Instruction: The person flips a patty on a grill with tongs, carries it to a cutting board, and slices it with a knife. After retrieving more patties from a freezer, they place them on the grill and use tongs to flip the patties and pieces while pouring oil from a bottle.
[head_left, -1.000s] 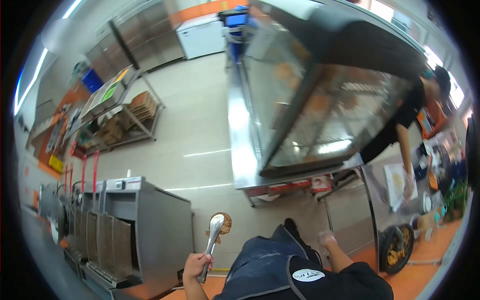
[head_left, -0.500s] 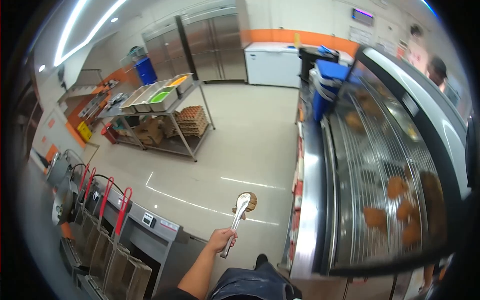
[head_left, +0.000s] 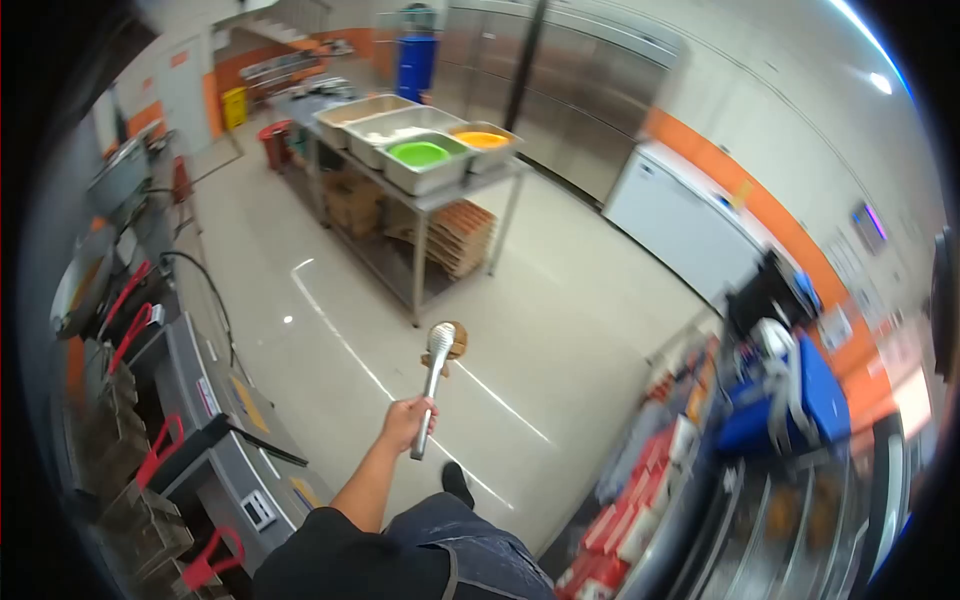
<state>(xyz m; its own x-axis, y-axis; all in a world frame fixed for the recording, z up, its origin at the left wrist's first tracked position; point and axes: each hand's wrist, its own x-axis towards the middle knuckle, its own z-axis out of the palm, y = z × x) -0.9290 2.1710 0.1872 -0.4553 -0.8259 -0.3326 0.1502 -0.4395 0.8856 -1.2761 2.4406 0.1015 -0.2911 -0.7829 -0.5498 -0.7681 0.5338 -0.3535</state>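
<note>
here, left hand (head_left: pixel 405 424) curled around tongs (head_left: pixel 432 385) pinching browned food (head_left: pixel 459 342)
long axis near-vertical, tips toward frame top; right hand unseen, can't tell

Left arm (head_left: pixel 365 487) extended forward.
Left hand (head_left: pixel 404 424) bare, fingers (head_left: pixel 428 408) curled in a gripping pose; wrist (head_left: pixel 385 445) roughly straight.

no text legible; fryer label (head_left: pixel 208 396), wall display (head_left: pixel 870 227) too small

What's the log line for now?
left hand: closed on tongs; tongs: holding brown food piece; right hand: out of view; ahead: steel table
</note>
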